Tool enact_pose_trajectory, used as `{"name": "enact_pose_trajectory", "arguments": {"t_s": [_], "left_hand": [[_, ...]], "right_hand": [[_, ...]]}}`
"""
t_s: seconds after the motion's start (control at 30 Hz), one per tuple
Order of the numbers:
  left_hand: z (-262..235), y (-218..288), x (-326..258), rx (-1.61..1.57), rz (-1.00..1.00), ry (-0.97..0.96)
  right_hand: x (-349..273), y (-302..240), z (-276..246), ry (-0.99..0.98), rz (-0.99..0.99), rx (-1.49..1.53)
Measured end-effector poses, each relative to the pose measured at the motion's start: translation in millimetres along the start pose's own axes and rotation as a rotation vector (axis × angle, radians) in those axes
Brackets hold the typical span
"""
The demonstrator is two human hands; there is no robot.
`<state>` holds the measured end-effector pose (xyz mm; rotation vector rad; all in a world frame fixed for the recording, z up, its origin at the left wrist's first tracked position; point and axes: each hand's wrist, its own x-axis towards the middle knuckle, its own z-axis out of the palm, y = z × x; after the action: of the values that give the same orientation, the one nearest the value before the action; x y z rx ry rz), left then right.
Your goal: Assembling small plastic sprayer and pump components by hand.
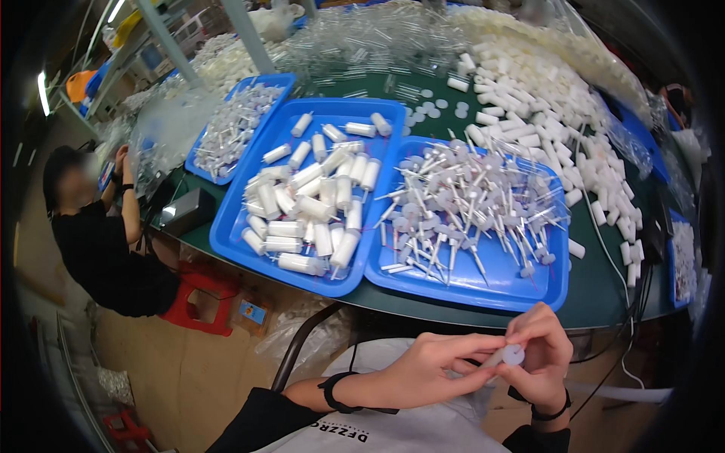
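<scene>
In front of my body, both hands meet around a small white cylinder with a round translucent cap point(513, 354). My left hand point(438, 366) has its fingers closed along the cylinder's body, which is partly hidden. My right hand point(545, 353) pinches the capped end between thumb and fingers. Just beyond them, a blue tray point(453, 293) holds a heap of thin white stems with round translucent caps point(461, 196). Left of that, another blue tray point(302, 281) carries many transparent tubes with white cylinders inside point(306, 204).
Loose white cylinders point(529, 128) are piled at the right of the green table point(445, 309), with a white cable point(596, 204) crossing them. Transparent tubes point(370, 45) lie at the back. A third blue tray point(200, 162) stands farther left. A person point(106, 241) sits at the left by a red stool point(204, 298).
</scene>
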<state>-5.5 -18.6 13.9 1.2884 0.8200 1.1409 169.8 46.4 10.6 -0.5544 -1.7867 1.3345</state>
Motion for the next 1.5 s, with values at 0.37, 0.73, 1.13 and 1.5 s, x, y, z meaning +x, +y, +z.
{"name": "enact_pose_trajectory", "arguments": {"t_s": [0.37, 0.73, 1.13, 1.5], "left_hand": [[1, 1, 10, -0.281, -0.21, 0.1], [6, -8, 10, -0.167, -0.084, 0.172], [-5, -16, 6, 0.147, 0.051, 0.225], [-31, 0, 26, 0.309, 0.059, 0.012]], "right_hand": [[11, -4, -10, -0.122, 0.09, 0.019], [9, 3, -12, -0.054, 0.099, 0.089], [5, -1, -1, -0.033, 0.05, -0.094], [60, -24, -55, 0.132, 0.111, -1.026]]}}
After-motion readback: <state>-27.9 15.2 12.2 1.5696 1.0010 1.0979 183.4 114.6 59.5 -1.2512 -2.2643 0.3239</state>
